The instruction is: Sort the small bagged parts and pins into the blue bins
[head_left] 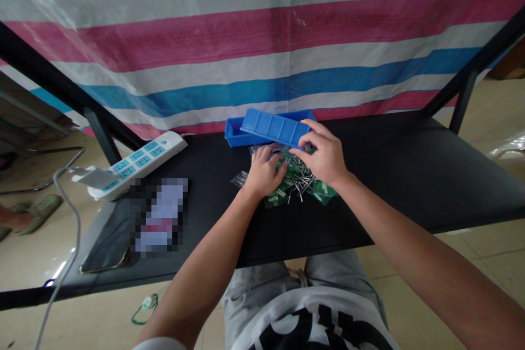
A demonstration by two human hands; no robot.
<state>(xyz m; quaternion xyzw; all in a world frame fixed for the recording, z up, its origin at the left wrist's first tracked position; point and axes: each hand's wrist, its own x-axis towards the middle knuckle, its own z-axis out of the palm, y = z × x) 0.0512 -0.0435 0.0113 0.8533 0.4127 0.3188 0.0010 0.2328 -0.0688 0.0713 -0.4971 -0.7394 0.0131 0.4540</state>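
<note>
My right hand (324, 152) grips the right end of a blue plastic bin (275, 127), thumb below and fingers above. That bin is tilted, its ribbed side facing me. Behind it, a second blue bin (234, 134) sits at the back of the table, partly hidden. My left hand (264, 170) lies over the left side of a pile, fingers bent and thumb apart; whatever is under the fingertips is hidden. The pile holds many thin silver metal pins (301, 185) and small green packets (324, 191). A clear plastic bag (239, 179) pokes out at the left.
On the left of the black table (394, 175) lie a white power strip (141, 161) with a plug and cable, a dark phone (106, 240) and a pixelated item (162, 216). A striped tarp (262, 38) hangs behind. Black frame posts (467, 87) rise at both sides.
</note>
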